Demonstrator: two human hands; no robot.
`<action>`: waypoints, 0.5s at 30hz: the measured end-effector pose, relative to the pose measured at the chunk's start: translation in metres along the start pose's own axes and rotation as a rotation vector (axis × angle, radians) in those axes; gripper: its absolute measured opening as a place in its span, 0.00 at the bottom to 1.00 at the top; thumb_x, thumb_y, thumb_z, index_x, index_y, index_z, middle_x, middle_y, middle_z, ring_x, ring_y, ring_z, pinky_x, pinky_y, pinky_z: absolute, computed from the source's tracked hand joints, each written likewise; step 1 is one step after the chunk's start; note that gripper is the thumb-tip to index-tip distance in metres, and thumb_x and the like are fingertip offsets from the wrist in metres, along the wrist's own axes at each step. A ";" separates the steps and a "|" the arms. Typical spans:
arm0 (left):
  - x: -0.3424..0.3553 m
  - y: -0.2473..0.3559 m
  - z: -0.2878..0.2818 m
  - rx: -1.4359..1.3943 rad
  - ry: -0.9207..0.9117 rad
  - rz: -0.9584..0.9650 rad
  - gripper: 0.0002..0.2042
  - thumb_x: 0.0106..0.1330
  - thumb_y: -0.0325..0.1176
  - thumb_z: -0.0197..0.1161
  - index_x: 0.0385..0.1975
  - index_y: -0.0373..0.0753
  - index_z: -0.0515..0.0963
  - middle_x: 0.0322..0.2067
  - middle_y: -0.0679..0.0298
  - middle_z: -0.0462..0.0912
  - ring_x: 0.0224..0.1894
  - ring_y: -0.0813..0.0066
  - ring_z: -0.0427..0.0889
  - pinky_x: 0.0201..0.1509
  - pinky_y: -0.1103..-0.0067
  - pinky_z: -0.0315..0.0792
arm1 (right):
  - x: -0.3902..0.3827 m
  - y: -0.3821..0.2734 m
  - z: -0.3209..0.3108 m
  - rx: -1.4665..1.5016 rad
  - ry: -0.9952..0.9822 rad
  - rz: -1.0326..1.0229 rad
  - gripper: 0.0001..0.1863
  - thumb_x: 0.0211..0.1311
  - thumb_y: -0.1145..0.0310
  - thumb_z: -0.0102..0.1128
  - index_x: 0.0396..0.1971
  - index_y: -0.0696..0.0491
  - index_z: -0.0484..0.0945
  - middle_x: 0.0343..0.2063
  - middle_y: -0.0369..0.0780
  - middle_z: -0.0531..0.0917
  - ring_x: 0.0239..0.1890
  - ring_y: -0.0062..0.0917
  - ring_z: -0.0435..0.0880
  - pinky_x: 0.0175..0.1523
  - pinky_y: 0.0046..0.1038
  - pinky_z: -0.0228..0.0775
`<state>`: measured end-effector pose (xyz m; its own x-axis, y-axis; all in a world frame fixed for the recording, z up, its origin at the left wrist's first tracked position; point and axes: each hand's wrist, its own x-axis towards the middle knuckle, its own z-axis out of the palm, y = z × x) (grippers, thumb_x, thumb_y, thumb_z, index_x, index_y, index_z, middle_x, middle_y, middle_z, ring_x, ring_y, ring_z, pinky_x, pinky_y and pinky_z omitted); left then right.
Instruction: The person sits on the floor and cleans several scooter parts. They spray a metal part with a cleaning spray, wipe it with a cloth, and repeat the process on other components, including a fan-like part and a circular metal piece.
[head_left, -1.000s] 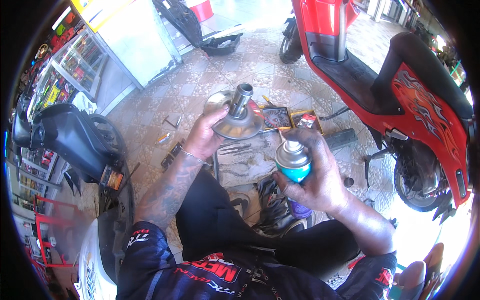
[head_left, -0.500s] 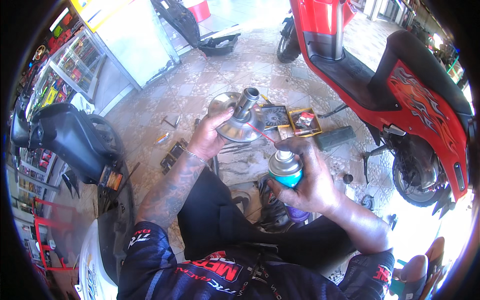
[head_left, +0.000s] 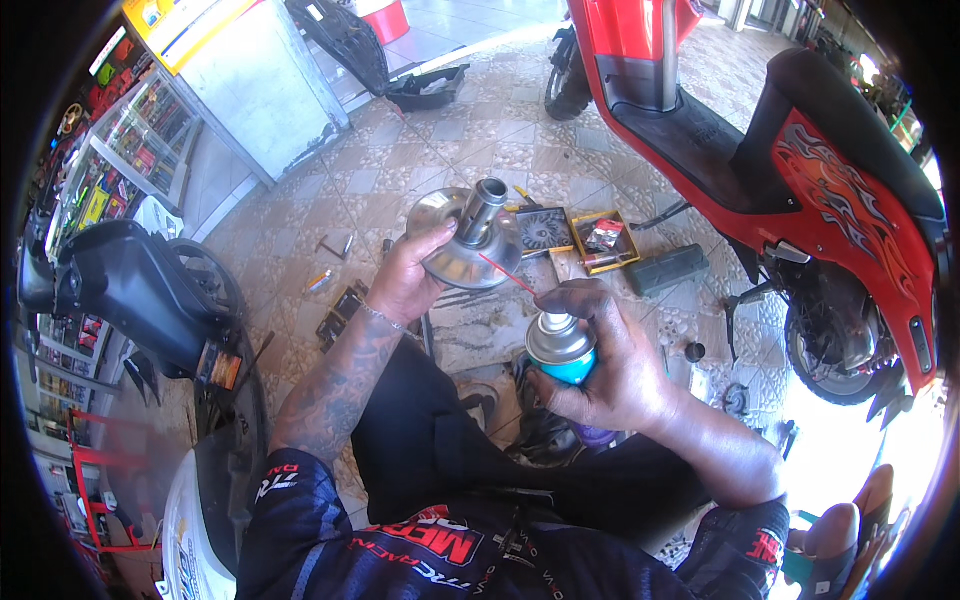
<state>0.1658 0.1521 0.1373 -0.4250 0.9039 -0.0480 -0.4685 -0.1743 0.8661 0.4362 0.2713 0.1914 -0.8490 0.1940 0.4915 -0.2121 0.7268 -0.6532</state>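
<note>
Two holds, apart | left hand (head_left: 405, 278) clamped on rim of metal disc (head_left: 455, 268), mid-frame, stem (head_left: 482, 212) leaning up-right | right hand (head_left: 618, 360) round spray can (head_left: 562, 343), below and right of disc | red straw (head_left: 512, 276) slanting up-left to disc face, contact unclear

Left hand (head_left: 408, 278) in a thumb-over grip, right hand (head_left: 618, 368) in a wrapped grip, forefinger (head_left: 585, 293) crooked on top
</note>
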 end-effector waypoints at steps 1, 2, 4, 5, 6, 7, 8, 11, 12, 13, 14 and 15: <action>0.000 0.000 0.000 0.001 -0.001 0.000 0.26 0.76 0.39 0.59 0.70 0.35 0.68 0.62 0.57 0.79 0.65 0.64 0.78 0.72 0.63 0.70 | 0.000 0.000 0.000 0.004 -0.004 0.006 0.37 0.52 0.66 0.76 0.63 0.53 0.70 0.54 0.49 0.77 0.57 0.48 0.81 0.60 0.42 0.78; 0.000 0.000 0.000 -0.022 0.001 -0.001 0.25 0.76 0.37 0.59 0.69 0.36 0.68 0.61 0.57 0.80 0.64 0.65 0.80 0.69 0.63 0.74 | -0.001 0.000 0.001 0.012 0.002 0.005 0.37 0.52 0.66 0.76 0.63 0.53 0.70 0.53 0.49 0.77 0.57 0.48 0.81 0.60 0.42 0.78; 0.001 0.000 0.000 -0.077 0.013 -0.011 0.22 0.76 0.33 0.58 0.68 0.36 0.69 0.60 0.56 0.81 0.60 0.65 0.83 0.63 0.64 0.81 | -0.001 0.001 0.001 0.026 0.013 0.002 0.37 0.52 0.66 0.76 0.63 0.52 0.70 0.53 0.49 0.77 0.57 0.48 0.81 0.59 0.42 0.78; 0.001 0.000 0.000 -0.074 0.005 -0.006 0.23 0.76 0.34 0.58 0.68 0.36 0.69 0.60 0.55 0.81 0.61 0.65 0.83 0.63 0.64 0.81 | 0.000 0.001 0.001 0.027 0.016 0.002 0.37 0.52 0.67 0.76 0.63 0.52 0.70 0.53 0.49 0.77 0.57 0.48 0.81 0.59 0.42 0.78; 0.001 0.001 0.000 -0.071 0.002 -0.005 0.23 0.76 0.34 0.58 0.68 0.36 0.69 0.60 0.55 0.81 0.61 0.65 0.83 0.64 0.64 0.80 | 0.000 0.001 0.001 0.027 0.018 0.002 0.37 0.52 0.67 0.76 0.63 0.52 0.70 0.53 0.49 0.77 0.57 0.48 0.81 0.59 0.42 0.78; 0.000 0.001 0.001 -0.068 0.000 -0.004 0.23 0.76 0.34 0.58 0.68 0.36 0.69 0.61 0.54 0.81 0.61 0.65 0.83 0.64 0.64 0.80 | 0.000 0.001 0.001 0.027 0.021 0.002 0.37 0.52 0.67 0.76 0.63 0.52 0.69 0.53 0.49 0.77 0.57 0.48 0.82 0.59 0.42 0.78; 0.000 0.001 0.002 -0.049 0.001 -0.003 0.24 0.76 0.36 0.58 0.69 0.36 0.68 0.62 0.55 0.80 0.63 0.64 0.81 0.67 0.63 0.77 | 0.000 0.001 0.001 0.021 0.020 0.001 0.37 0.52 0.67 0.76 0.64 0.52 0.69 0.53 0.49 0.77 0.57 0.48 0.82 0.59 0.43 0.78; -0.001 0.004 0.006 -0.002 -0.015 0.003 0.26 0.76 0.39 0.59 0.71 0.36 0.67 0.64 0.58 0.78 0.66 0.64 0.77 0.73 0.62 0.70 | 0.000 0.002 0.001 0.010 0.018 -0.001 0.38 0.52 0.67 0.76 0.64 0.51 0.69 0.54 0.49 0.77 0.57 0.49 0.82 0.59 0.43 0.79; -0.001 0.005 0.007 0.004 -0.031 0.007 0.26 0.75 0.39 0.59 0.71 0.37 0.67 0.64 0.58 0.78 0.67 0.64 0.77 0.73 0.62 0.70 | 0.001 0.002 0.001 0.013 0.017 -0.001 0.38 0.52 0.67 0.76 0.65 0.51 0.69 0.54 0.49 0.77 0.57 0.49 0.82 0.59 0.43 0.79; -0.002 0.006 0.008 0.011 -0.047 0.011 0.27 0.75 0.39 0.59 0.71 0.37 0.67 0.64 0.58 0.77 0.67 0.64 0.77 0.73 0.62 0.70 | 0.001 0.002 0.001 0.015 0.016 -0.001 0.39 0.52 0.66 0.76 0.65 0.51 0.69 0.54 0.49 0.77 0.57 0.49 0.82 0.59 0.43 0.79; -0.002 0.008 0.009 0.010 -0.066 0.009 0.27 0.75 0.39 0.59 0.71 0.37 0.67 0.64 0.58 0.77 0.67 0.64 0.77 0.73 0.62 0.70 | 0.001 0.002 0.002 0.017 0.018 0.000 0.39 0.52 0.66 0.76 0.65 0.51 0.69 0.55 0.49 0.77 0.57 0.49 0.82 0.59 0.43 0.79; -0.002 0.009 0.010 0.009 -0.084 0.005 0.27 0.75 0.39 0.59 0.71 0.37 0.67 0.65 0.58 0.77 0.67 0.64 0.77 0.73 0.61 0.70 | 0.002 0.003 0.003 0.019 0.019 0.001 0.39 0.52 0.66 0.76 0.65 0.51 0.69 0.55 0.49 0.77 0.57 0.49 0.81 0.59 0.43 0.79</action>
<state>0.1702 0.1532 0.1501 -0.3608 0.9327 -0.0020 -0.4594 -0.1758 0.8707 0.4324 0.2716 0.1885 -0.8397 0.2078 0.5018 -0.2205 0.7140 -0.6645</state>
